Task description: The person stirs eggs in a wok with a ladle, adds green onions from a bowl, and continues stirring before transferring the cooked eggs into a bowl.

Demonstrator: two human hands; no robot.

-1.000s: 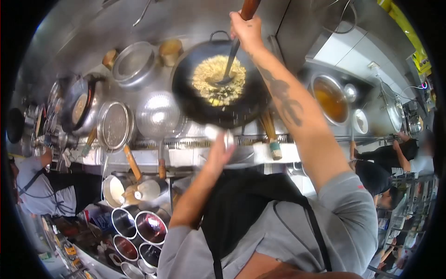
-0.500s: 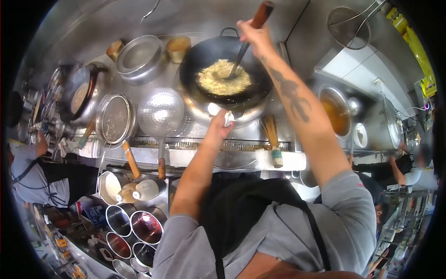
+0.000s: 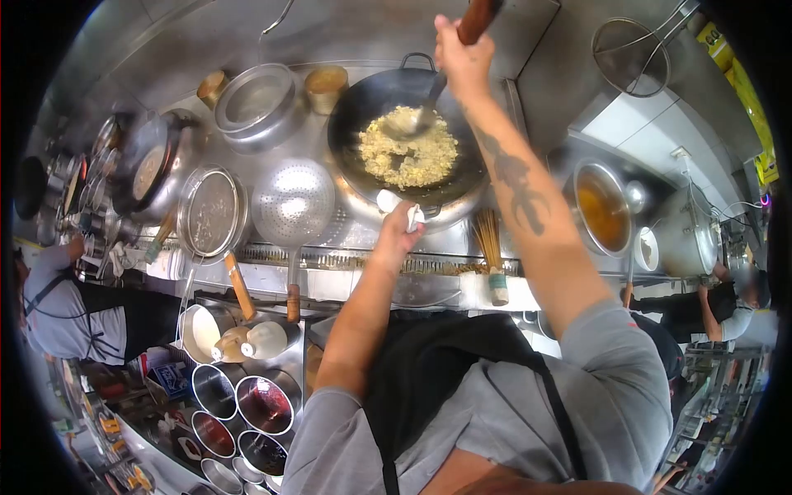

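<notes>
A black wok [image 3: 342, 136] sits on the burner, holding loose yellow-and-white grainy food [image 3: 436, 157] that looks like egg fried rice. My right hand [image 3: 464, 64] grips the wooden handle of a ladle [image 3: 435, 89] high above the wok's right side. The ladle's metal bowl is down at the far part of the food. At the wok's near rim, my left hand [image 3: 399, 237] is closed on a folded white cloth [image 3: 389, 201], pressed around the near handle, which is mostly hidden.
Left of the wok lie a perforated strainer [image 3: 293, 202] and a round sieve [image 3: 212, 213]. A bamboo brush [image 3: 488, 247] rests at the front right. Beyond it stands a pot of orange-brown liquid [image 3: 601, 206]. Sauce containers [image 3: 264, 404] are lower left; other people [image 3: 62, 305] stand at both sides.
The ladle bowl has lifted slightly and moved toward the far side of the food. The food is now more spread and broken up, with a dark gap in its middle.
</notes>
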